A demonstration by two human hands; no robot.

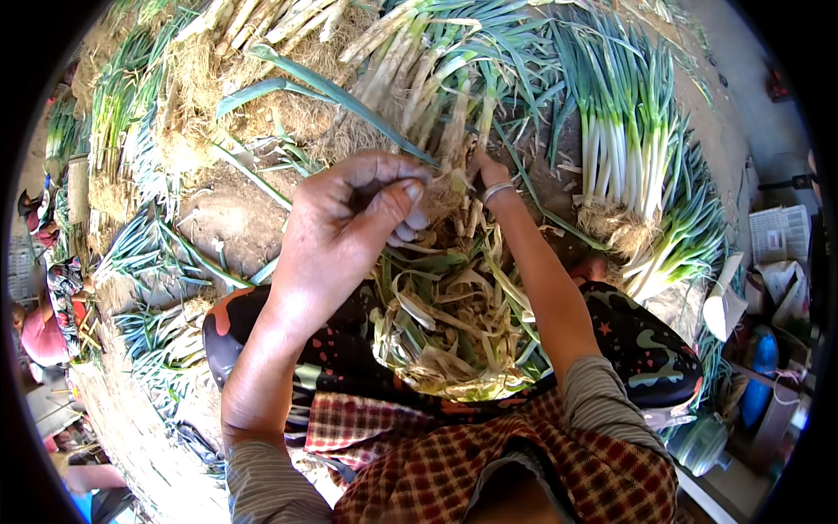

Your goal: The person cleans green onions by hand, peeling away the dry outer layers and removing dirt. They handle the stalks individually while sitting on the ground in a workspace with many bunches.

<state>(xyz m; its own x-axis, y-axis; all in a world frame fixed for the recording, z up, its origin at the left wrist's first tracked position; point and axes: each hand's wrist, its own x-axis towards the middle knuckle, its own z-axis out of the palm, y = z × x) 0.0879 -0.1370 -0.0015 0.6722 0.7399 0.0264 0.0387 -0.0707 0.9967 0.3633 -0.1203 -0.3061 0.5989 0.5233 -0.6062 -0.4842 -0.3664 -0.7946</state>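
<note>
My left hand [356, 208] is raised at the centre, its thumb pressed against curled fingers. What it pinches, if anything, is too small to make out. Just beyond it my right hand [489, 171], with a ring-like band at the wrist, closes around a green onion [459, 122] with brownish outer skin and stringy roots. Some of its fingers are hidden behind the stalk. A long green leaf [349, 100] slants down toward my left hand. Between my knees lies a heap of peeled skins and leaves [454, 319].
Untrimmed green onions with shaggy roots [288, 113] are piled ahead. Cleaned white-stemmed bunches [615, 157] lie at the right, more bunches [122, 157] at the left. A white plastic crate [779, 234] and a blue bottle [759, 375] stand far right. Other people are at the left edge.
</note>
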